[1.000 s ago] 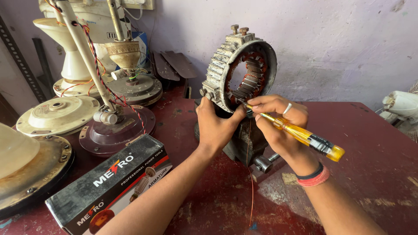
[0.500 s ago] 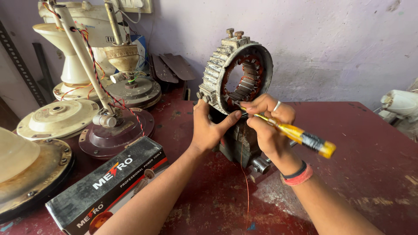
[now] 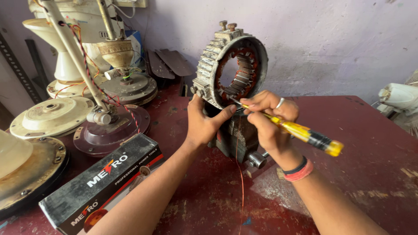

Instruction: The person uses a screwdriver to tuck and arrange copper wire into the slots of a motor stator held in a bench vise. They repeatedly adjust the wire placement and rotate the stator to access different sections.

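A ring-shaped motor stator (image 3: 226,61) with slotted metal core stands upright, clamped in a small dark bench vise (image 3: 237,139) on the red table. My left hand (image 3: 204,122) grips the stator's lower left rim, thumb stretched toward the right. My right hand (image 3: 270,119) holds a yellow-handled screwdriver (image 3: 305,134), its thin tip poking into the lower inner slots of the ring. A thin copper wire (image 3: 241,174) hangs down from the stator over the vise.
A black and grey cardboard tool box (image 3: 104,182) lies at the front left. Ceiling fan motors and housings (image 3: 111,126) crowd the left side, one with a white rod and red wires. The red table (image 3: 365,143) stretches right; a white fan part (image 3: 398,98) lies at its far edge.
The view has shifted slightly; both hands stay on the stator, and the screwdriver tip has worked a little within the lower inner slots.
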